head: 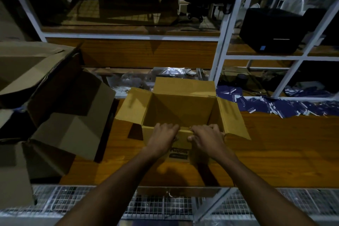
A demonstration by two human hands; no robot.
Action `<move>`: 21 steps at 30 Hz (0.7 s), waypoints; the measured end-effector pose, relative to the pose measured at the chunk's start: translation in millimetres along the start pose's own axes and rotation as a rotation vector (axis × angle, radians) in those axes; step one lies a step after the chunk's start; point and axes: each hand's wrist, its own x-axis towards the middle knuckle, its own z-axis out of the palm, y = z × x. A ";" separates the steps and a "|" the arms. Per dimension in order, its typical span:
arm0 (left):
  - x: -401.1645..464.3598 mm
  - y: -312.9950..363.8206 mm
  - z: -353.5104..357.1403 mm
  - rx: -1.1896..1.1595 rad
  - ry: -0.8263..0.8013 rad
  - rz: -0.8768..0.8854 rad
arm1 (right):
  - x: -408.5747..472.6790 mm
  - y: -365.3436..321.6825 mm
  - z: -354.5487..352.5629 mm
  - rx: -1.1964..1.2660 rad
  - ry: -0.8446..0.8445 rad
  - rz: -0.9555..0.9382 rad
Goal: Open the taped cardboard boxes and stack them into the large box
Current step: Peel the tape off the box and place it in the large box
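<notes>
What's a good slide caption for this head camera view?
Both hands, left hand and right hand, grip the open cardboard box's near flap.

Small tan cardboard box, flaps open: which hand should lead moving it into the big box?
Left, probably. The large open brown cardboard box lies on the left hand's side; both hands grip the small tan cardboard box's near edge, right hand farther away.

A wooden tabletop point(275, 152) lies under a white metal shelf frame point(229, 24). On the right shelf sits a black box-shaped device point(273, 29), with a white fan point(293, 2) behind it. Dark blue printed packets point(286, 106) lie scattered along the table's far right edge. Clear plastic bags point(146, 79) lie at the back. Wire mesh point(165, 205) runs along the near edge.
</notes>
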 end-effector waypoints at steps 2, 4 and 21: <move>-2.9 -8.2 3.1 0.061 -0.008 -0.015 | -4.4 10.4 9.1 -0.070 0.062 0.004; -8.9 -23.3 6.4 0.128 -0.024 -0.079 | -10.3 22.1 16.3 -0.139 0.104 0.051; -14.7 -91.3 34.5 0.242 -0.004 -0.105 | -13.6 11.1 44.4 -0.180 0.111 0.233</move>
